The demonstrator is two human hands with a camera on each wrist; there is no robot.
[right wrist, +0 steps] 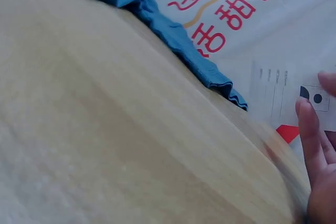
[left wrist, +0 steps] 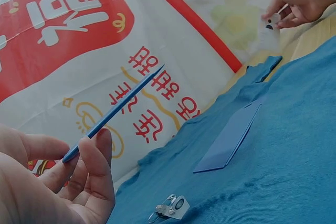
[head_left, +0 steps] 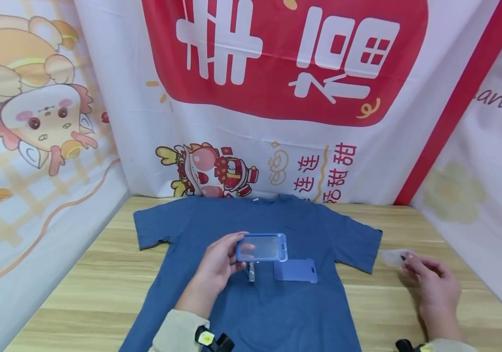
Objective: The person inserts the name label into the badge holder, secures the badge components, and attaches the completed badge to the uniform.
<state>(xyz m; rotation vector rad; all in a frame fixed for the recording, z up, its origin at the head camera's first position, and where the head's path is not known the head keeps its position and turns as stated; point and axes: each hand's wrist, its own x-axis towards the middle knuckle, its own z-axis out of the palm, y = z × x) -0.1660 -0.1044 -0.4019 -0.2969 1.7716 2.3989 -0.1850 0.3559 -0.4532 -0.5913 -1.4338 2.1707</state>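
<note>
My left hand [head_left: 216, 266] pinches a blue badge holder [head_left: 263, 247] with a clear window by its left edge, above the shirt. In the left wrist view the badge holder [left wrist: 116, 109] appears edge-on between thumb and fingers. A flat blue badge cover [head_left: 296, 271] lies on the shirt just right of it. Close by rests a small metal badge clip [left wrist: 170, 208] with a safety pin. Off to the right, my right hand [head_left: 437, 288] pinches a thin whitish card [right wrist: 273, 90] by one end; printed lines and a dark round mark show on it.
A blue T-shirt [head_left: 260, 313] lies spread out on the wooden table [head_left: 79, 274]. Printed cloth [head_left: 286, 112] hangs behind the table, and more cloth encloses both sides. The right hand is over bare wood beyond the sleeve [head_left: 361, 242].
</note>
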